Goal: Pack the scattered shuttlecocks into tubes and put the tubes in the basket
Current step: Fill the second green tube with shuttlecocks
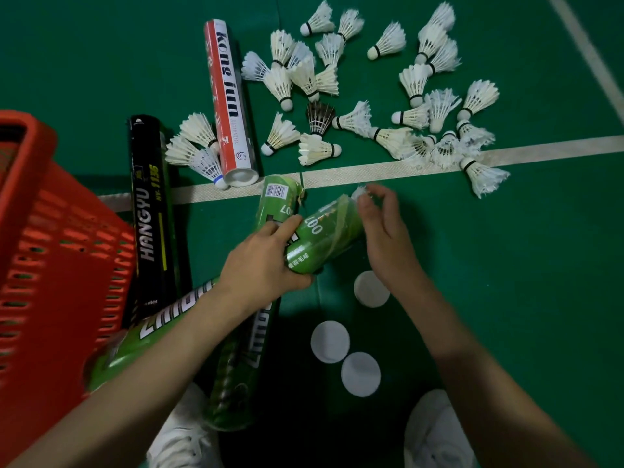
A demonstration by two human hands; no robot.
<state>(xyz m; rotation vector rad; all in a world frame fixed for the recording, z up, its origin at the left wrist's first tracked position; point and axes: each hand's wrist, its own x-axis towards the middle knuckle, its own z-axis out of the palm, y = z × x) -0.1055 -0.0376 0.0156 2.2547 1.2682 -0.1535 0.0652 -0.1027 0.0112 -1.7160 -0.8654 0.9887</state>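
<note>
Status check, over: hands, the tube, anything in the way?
Left hand grips green tube. Right hand pinches a shuttlecock at its mouth. Loose shuttlecocks beyond white line; black tube lies beside red basket.

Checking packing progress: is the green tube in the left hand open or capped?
Open at its far end: the right hand pinches a shuttlecock at the uncapped mouth of the green tube.

Badminton court, green floor (pixel 506 298), white line (pixel 371 172), scattered shuttlecocks (pixel 388 42)
</note>
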